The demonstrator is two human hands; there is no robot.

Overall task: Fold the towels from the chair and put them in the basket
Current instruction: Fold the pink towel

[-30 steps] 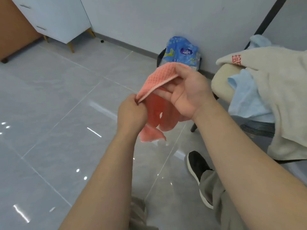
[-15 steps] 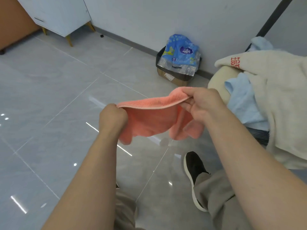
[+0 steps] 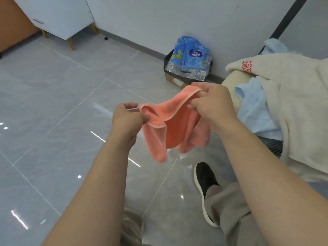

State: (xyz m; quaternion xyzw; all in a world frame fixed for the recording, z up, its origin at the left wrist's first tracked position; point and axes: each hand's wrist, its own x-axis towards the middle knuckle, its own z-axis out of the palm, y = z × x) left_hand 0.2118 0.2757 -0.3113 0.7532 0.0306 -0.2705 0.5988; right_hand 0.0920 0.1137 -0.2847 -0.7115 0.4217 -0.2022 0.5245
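The floor (image 3: 53,103) is of grey glossy tiles with small light spots on them. At 11 o'clock a white cabinet (image 3: 58,16) stands on it on thin golden legs. At 1 o'clock, by the wall, a cardboard box (image 3: 174,79) stands on the floor with a blue bag (image 3: 190,57) on top. At 5 o'clock a black shoe (image 3: 204,181) is flat on the tiles. At 3 o'clock the chair (image 3: 229,81) carries a cream towel (image 3: 292,103), which partly covers a blue towel (image 3: 255,110).

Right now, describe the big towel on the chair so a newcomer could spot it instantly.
Look to the chair at the right edge. The cream towel drapes over it, covering part of a light blue towel. It alone carries red printed characters near its top corner.
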